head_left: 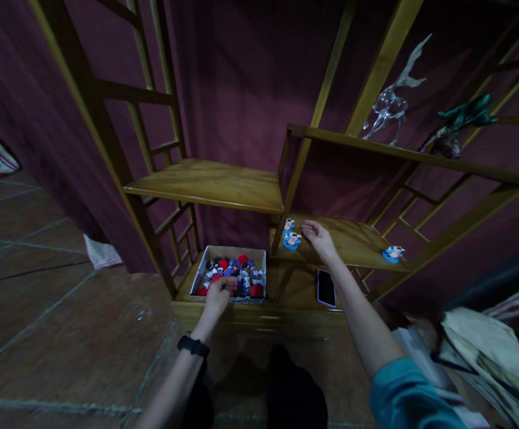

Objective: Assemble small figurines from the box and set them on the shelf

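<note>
My left hand [221, 292] is over the front part of a shallow cardboard box [264, 271]. Its fingers point to the right, loosely bent and holding nothing that I can see. Small figurines [243, 275] in red, purple, white and black fill the box in a jumble. My right hand [317, 234] reaches over the raised shelf on the right, fingers stretched out, with nothing visible in them. Just left of its fingertips, two small figurines on blue bases stand one behind the other: a nearer one [292, 241] and a farther one [288, 226].
A similar blue-based figurine [393, 254] stands at the shelf's right end. Below lies a dark-screened phone [326, 288]. Higher up are a clear deer ornament [391, 106] and a green ornament [467, 113]. Wooden uprights [301, 170] and a left shelf [214, 185] frame the space.
</note>
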Demonstrator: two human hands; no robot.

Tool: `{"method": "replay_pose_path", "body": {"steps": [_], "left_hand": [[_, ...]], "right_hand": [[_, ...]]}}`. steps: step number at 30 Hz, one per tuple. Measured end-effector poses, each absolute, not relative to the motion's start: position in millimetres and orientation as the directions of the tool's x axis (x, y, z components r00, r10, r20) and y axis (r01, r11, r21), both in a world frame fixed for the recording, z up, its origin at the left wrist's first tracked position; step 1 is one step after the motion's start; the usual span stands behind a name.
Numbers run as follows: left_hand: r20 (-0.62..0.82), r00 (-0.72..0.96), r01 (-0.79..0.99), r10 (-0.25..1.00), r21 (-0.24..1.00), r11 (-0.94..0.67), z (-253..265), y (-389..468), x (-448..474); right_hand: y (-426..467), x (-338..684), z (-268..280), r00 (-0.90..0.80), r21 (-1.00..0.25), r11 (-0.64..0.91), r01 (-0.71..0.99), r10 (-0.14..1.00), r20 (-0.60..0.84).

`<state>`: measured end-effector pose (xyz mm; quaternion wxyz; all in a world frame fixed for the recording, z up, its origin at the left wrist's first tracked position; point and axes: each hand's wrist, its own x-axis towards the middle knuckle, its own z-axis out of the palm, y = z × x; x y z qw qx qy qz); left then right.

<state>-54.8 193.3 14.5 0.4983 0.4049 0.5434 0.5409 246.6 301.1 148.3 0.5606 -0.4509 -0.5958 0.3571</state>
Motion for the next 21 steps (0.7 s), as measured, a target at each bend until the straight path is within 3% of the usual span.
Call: {"method": "replay_pose_path", "body": {"steps": [14, 21], "left_hand": [[-0.142, -0.295, -0.258, 0.945, 0.964, 0.064, 1, 224, -70], [-0.293, -0.337, -0.516, 0.895, 0.853, 0.085, 11, 232, -90]], "right_hand": [[286, 245, 148, -0.006, -0.859, 0.39, 0.332, 0.911, 0.411], [282, 243, 150, 0.035, -0.84, 0.395, 0.371, 0.898, 0.438]]}}
